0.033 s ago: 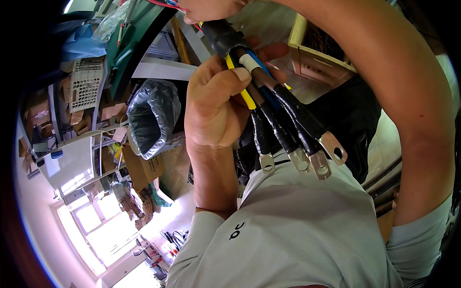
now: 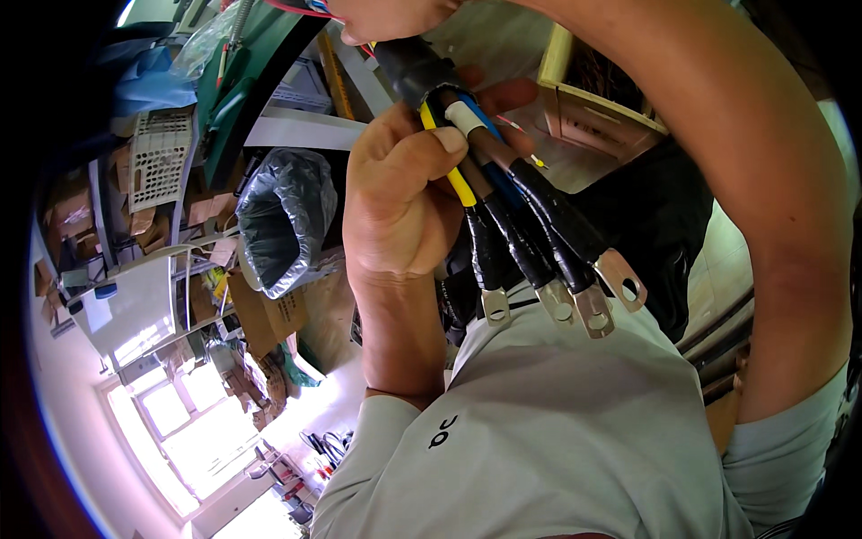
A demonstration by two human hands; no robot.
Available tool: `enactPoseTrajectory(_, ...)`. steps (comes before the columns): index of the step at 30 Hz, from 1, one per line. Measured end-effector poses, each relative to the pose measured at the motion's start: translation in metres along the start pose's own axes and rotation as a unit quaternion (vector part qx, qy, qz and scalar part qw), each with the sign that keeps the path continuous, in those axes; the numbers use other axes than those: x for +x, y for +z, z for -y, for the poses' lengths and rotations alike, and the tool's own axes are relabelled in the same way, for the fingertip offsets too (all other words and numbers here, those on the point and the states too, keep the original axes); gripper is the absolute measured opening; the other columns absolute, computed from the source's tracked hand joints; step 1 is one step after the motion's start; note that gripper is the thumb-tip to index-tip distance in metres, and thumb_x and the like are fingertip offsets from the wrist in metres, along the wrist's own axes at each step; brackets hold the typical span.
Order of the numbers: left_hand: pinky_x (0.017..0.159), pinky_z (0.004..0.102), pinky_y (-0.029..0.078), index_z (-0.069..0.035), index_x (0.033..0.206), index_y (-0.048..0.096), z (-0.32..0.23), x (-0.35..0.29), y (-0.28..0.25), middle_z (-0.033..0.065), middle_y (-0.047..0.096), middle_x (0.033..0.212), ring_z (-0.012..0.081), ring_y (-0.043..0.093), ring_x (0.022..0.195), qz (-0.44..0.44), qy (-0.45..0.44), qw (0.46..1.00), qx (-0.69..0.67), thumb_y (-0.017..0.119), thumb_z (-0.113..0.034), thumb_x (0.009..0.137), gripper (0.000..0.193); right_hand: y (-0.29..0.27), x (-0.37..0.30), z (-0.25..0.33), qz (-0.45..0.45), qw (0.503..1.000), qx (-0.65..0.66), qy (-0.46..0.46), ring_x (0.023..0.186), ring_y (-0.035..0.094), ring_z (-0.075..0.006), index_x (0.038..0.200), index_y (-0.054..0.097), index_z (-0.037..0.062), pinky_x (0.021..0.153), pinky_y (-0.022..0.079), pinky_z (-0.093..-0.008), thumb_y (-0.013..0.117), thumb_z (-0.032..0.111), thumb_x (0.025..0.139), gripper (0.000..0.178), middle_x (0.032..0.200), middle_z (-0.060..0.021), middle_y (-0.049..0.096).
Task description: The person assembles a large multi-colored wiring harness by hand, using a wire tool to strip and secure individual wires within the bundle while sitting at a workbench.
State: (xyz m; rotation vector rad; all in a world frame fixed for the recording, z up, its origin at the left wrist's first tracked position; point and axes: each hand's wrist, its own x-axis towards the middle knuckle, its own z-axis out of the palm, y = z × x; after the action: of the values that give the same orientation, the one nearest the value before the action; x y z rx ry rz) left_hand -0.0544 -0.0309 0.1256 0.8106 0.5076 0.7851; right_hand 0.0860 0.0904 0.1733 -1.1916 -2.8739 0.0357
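My left hand (image 2: 400, 193) is closed round a thick black cable (image 2: 415, 76), its thumb pressed on the inner wires. Out of the cable's cut end fan yellow-green (image 2: 461, 186), blue and brown wires, one with a white sleeve (image 2: 461, 119). Several of these wires, wrapped in glossy black, end in flat metal lugs with holes (image 2: 594, 312), which hang over my shirt. My right hand (image 2: 400, 18), partly cut off by the top edge, is closed at thin red and blue wires (image 2: 310, 9). A thin wire with a yellow-green end (image 2: 539, 162) sticks out beside the left fingers.
A wooden crate (image 2: 593, 117) with dark contents stands on the floor beyond the cable. To the left are a bin lined with a grey plastic bag (image 2: 285, 220), a white perforated crate (image 2: 160, 160) and cardboard (image 2: 265, 310). Black cables (image 2: 723, 346) lie at the right.
The cable and its lugs have shifted slightly left with my left hand. At the top edge, the thin wires by my right hand have moved a little. Both grips look the same.
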Motion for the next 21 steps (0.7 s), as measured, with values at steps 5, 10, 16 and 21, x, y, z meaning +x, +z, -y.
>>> enactPoseTrajectory(5, 0.082, 0.0427, 0.055, 0.015, 0.123, 0.046, 0.003, 0.001, -0.001, 0.0362, 0.058, 0.116, 0.0357, 0.067, 0.089, -0.011, 0.014, 1.0, 0.017, 0.05, -0.002, 0.076, 0.05, -0.011, 0.003, 0.005, 0.109, 0.976, -0.158, -0.105, 0.083, 0.067, -0.0347, 0.089, 0.073, -0.005, 0.073, 0.051, -0.0427, 0.062, 0.008, 0.073, 0.023, 0.091, -0.0223, 0.07)
enactPoseTrajectory(10, 0.081, 0.0411, 0.054, 0.014, 0.125, 0.045, 0.004, 0.001, -0.008, 0.0353, 0.058, 0.115, 0.0353, 0.067, 0.088, -0.001, 0.016, 0.998, 0.052, 0.049, -0.001, 0.077, 0.051, -0.01, -0.002, 0.012, 0.087, 0.992, -0.083, -0.049, 0.082, 0.067, -0.0356, 0.088, 0.073, -0.0053, 0.073, 0.051, -0.043, 0.063, 0.009, 0.074, 0.023, 0.09, -0.0223, 0.07)
enactPoseTrajectory(16, 0.083, 0.0414, 0.053, 0.011, 0.128, 0.044, 0.011, 0.007, -0.01, 0.034, 0.059, 0.115, 0.0346, 0.067, 0.089, -0.017, 0.026, 0.996, 0.087, 0.046, 0.0, 0.078, 0.052, 0.005, -0.006, 0.0, -0.058, 0.997, 0.041, 0.035, 0.087, 0.068, -0.0355, 0.093, 0.073, -0.0037, 0.075, 0.052, -0.0416, 0.062, 0.015, 0.079, 0.025, 0.097, -0.0207, 0.07)
enactPoseTrajectory(21, 0.083, 0.0416, 0.053, 0.008, 0.131, 0.043, 0.013, 0.004, -0.016, 0.0333, 0.059, 0.117, 0.0341, 0.067, 0.091, -0.019, 0.018, 0.993, 0.112, 0.046, 0.001, 0.079, 0.052, -0.005, -0.033, 0.015, -0.082, 0.987, 0.092, 0.107, 0.091, 0.068, -0.0349, 0.096, 0.073, -0.0022, 0.079, 0.052, -0.0417, 0.062, 0.015, 0.081, 0.026, 0.099, -0.0205, 0.07)
